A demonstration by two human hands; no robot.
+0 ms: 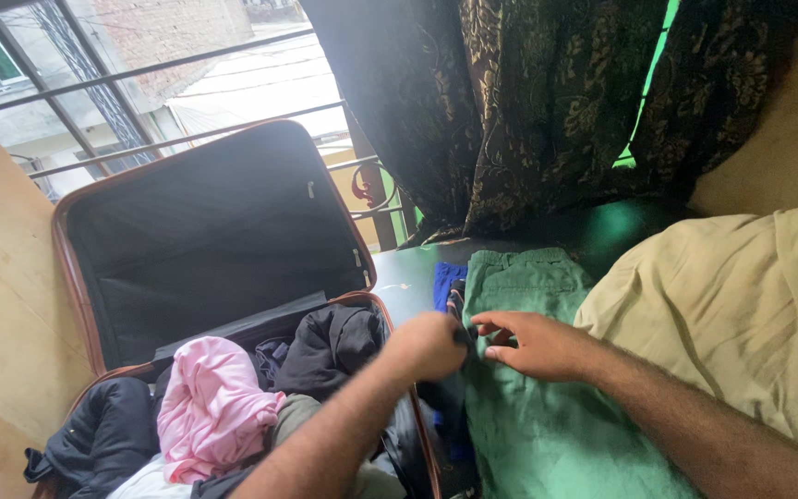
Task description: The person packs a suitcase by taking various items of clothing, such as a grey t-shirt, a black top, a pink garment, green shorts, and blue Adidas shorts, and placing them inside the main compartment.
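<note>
Presently, both hands meet at the left edge of a green garment spread flat on a dark surface. The right hand lies palm-down on the green cloth, fingers extended toward the left hand, which is closed in a fist just beside it. The left fist appears to pinch a small dark item at the cloth's edge; what it is cannot be told. The hands are close together, nearly touching.

A blue piece of cloth shows just beyond the hands, beside the garment's upper corner. To the left stands an open suitcase with a brown rim and dark lining, its lid upright. Inside lie a pink garment, a black garment and a dark jacket. Patterned dark curtains hang behind, with window bars at the far left.
</note>
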